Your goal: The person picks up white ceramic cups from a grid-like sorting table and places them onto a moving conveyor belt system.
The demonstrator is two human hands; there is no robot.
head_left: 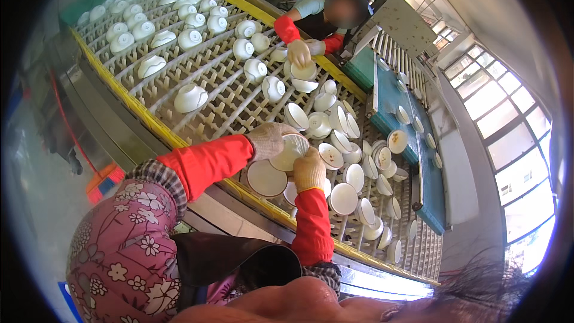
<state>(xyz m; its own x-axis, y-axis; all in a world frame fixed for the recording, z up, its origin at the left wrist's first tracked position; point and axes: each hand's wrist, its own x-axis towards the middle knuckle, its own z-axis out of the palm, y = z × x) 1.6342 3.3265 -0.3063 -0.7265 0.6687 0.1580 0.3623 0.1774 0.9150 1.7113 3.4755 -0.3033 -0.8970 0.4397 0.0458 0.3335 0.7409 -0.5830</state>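
Observation:
Between my two gloved hands is a white bowl (288,153), tilted so its inside faces me. My left hand (268,141), in a knit glove, grips its upper left rim. The gloved right hand (310,170) has hold of the lower right rim. A larger white bowl (266,178) with a dark rim rests on the pegged conveyor (230,107) just below my left hand. To the right of my hands, many white bowls (343,198) sit crowded, some tipped on their sides. The fingertips on the held rim are partly hidden.
Upside-down bowls (191,97) stand in rows at the far left. Yellow rails (128,100) edge the conveyor. Across it, a co-worker's gloved hand (299,54) is over other bowls. A blue-green belt (391,104) carries bowls at the right. A red broom (104,182) is at the left.

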